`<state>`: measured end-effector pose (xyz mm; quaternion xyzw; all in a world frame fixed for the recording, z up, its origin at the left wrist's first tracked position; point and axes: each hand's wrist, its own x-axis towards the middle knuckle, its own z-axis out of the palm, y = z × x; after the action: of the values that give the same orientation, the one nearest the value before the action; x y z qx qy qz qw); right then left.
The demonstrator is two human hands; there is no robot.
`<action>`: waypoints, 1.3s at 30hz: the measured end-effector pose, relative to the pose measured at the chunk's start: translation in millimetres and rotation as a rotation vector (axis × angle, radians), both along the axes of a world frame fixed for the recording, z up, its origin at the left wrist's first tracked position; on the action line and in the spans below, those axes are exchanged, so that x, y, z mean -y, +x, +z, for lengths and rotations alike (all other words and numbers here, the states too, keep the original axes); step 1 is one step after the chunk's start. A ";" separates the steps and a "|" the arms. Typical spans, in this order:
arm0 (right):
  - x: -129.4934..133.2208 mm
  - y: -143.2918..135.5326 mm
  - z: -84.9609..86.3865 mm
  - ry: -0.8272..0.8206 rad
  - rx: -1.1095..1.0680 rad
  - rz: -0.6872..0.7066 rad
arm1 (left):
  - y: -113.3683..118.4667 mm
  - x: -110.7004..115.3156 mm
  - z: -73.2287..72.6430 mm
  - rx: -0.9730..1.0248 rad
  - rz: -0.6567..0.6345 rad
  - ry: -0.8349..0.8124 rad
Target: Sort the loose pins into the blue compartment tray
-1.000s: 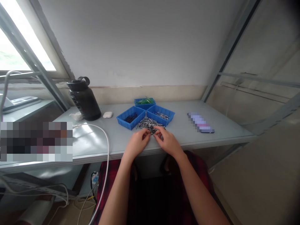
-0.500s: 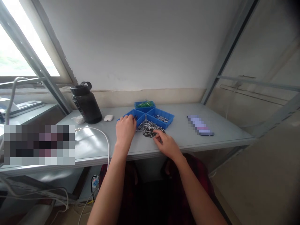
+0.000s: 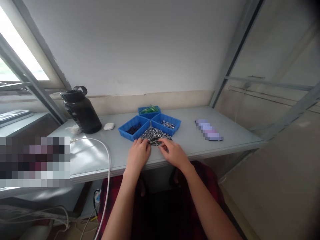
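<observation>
A loose pile of thin silver metal pins or screws (image 3: 155, 132), mixed with dark pieces, lies near the front of the table. My left hand (image 3: 138, 154) is at the pile's front left edge, palm down, with its fingers curled together. What its fingertips hold, if anything, is hidden. My right hand (image 3: 174, 154) touches the pile's front right side, thumb and fingers closed in a pinch on something too small to name. Behind the pile are a blue bin of dark pieces (image 3: 122, 131), a blue bin of silver pins (image 3: 178, 126) and a blue bin of green pieces (image 3: 148, 115).
On the left stand a dark bottle (image 3: 83, 115) and a white earbud case (image 3: 109, 126). A white cable (image 3: 108, 163) hangs over the table's front edge. To the right lies a phone (image 3: 208, 130), blurred out. A metal frame (image 3: 236, 50) rises behind the right end.
My left hand has moved from over the left blue bin back to the pile, uncovering the bin's dark pieces. My right hand stays at the pile. The view has shifted slightly.
</observation>
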<state>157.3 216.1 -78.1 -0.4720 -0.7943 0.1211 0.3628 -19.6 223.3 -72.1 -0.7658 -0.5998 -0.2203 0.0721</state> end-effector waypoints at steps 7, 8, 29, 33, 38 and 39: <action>0.3 0.2 -0.6 0.001 0.016 -0.010 | -1.4 -3.1 -4.3 0.051 -0.048 -0.009; 0.2 0.1 -0.7 0.001 0.015 -0.010 | -1.4 -3.3 -4.4 0.054 -0.049 -0.014; 0.8 -1.5 0.1 0.015 0.032 -0.022 | -1.2 -0.8 0.9 0.052 -0.088 -0.051; 1.0 -1.7 0.4 0.028 0.045 -0.023 | -2.6 -0.4 0.8 0.086 -0.121 -0.047; -0.2 -1.0 0.7 0.034 0.093 0.004 | -3.7 -0.4 0.4 0.163 -0.158 -0.051; -0.3 -0.6 1.0 0.038 0.109 0.019 | -3.7 -0.5 0.2 0.172 -0.158 -0.053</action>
<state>156.7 216.4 -77.0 -0.4633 -0.8195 0.0834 0.3269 -23.4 223.8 -71.8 -0.7905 -0.5473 -0.2744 -0.0175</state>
